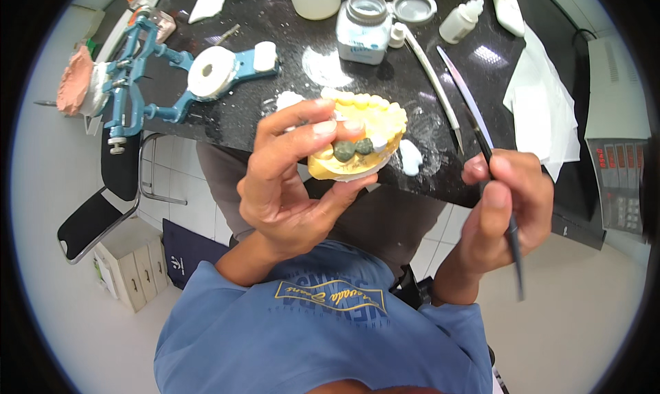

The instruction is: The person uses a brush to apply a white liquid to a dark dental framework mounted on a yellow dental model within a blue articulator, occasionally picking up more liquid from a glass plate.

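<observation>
My left hand grips a yellow dental cast above the front edge of the black table, its thumb underneath and its fingers over the near teeth. Two dark green teeth stand out on the cast's near side, close to my fingertips. To the right, my right hand pinches a thin black brush like a pen, its tip pointing up and away from me. Brush and cast are apart. What my left fingers cover on the cast is hidden.
A blue articulator with a pink cast stands at the left. Behind the cast are an uncapped jar, its lid, a dropper bottle and two slim tools. White tissue lies right, beside a device.
</observation>
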A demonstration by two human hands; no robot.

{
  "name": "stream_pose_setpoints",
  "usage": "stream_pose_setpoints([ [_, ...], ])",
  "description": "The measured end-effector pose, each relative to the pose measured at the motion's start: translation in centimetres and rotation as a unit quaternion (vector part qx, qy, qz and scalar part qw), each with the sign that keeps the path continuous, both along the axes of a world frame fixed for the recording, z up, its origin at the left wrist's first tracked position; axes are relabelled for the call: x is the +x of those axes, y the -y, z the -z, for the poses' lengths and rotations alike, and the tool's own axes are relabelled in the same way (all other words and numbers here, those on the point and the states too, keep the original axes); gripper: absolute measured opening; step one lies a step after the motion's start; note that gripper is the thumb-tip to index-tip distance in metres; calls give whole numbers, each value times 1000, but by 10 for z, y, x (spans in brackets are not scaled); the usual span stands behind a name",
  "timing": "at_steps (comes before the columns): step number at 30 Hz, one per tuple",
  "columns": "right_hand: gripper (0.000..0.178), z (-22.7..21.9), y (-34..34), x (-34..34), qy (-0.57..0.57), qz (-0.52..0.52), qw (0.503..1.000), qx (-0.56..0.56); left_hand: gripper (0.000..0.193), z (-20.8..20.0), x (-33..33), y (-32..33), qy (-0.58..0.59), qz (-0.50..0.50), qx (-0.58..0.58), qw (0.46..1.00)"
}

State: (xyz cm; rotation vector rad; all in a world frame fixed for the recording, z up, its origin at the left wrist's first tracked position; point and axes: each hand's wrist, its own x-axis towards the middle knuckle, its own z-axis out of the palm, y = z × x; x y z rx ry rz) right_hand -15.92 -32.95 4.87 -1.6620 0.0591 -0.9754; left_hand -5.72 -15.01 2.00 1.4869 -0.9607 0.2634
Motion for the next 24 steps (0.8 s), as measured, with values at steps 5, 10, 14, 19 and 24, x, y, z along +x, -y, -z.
stream_pose_setpoints([
  [5, 15, -7, 19, -19, -165, -41, 979, 114, 55, 0, -3, -1, -17, -14, 9, 1000],
  [10, 13, -9, 20, -16, -222, -90, 968, 80, 48, -3, -2, 0, -56, -6, -7, 998],
  [14, 14, -6, 21, -18, -239, -90, 964, 66, 47, -7, -5, 0, -71, -7, 1, 997],
  [19, 17, -9, 22, -18, -263, -99, 959, 29, 60, -11, -17, 0, -48, -58, 66, 995],
  [24, 18, -3, 24, -16, -252, -108, 961, -41, 74, -7, -20, 0, 15, -89, 158, 983],
])
